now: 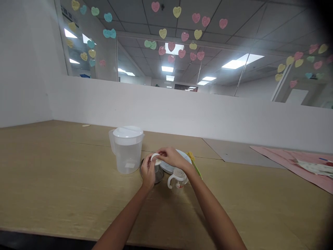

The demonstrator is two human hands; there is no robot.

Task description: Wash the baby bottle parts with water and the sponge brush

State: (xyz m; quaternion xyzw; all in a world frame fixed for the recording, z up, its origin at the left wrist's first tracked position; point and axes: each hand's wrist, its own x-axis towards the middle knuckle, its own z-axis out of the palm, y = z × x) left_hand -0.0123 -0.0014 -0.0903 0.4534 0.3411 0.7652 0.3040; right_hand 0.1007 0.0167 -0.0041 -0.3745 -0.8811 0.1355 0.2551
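My left hand is closed round the side of a small white round lid-like piece. Fingers of my right hand are pinched on the same piece from the far right, partly hiding it. What is under the piece cannot be made out clearly. Just below both hands is a dark see-through bowl on the table. A clear cup with a handle and red print stands under my right wrist. Behind that wrist lies a pale round plate or lid, partly covered by the arm.
A translucent lidded pitcher stands left of my hands. A yellow and green brush-like thing lies right of the plate. Farther right are a grey mat and a pink cloth with items on it. A white wall closes the table's back.
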